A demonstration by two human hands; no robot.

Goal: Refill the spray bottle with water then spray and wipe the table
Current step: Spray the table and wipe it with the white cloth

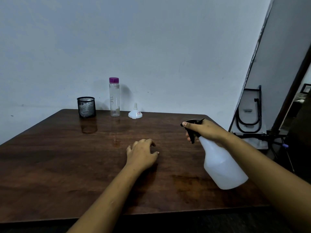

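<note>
Fingers (188,137) of right hand (207,130) curl tight round neck of spray bottle (222,167), held tilted above right side of table (67,157), nozzle aimed left. Left hand (143,153) rests mid-table, fingers loosely bent, holding nothing. Looks like spray step: move left hand clear, short even pumps, sweep across whole top. Wipe cloth not seen, maybe in mesh cup (86,107) at back

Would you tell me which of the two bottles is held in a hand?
The white plastic spray bottle with black trigger, gripped by the right hand; the clear purple-capped bottle stands untouched, upright.
</note>
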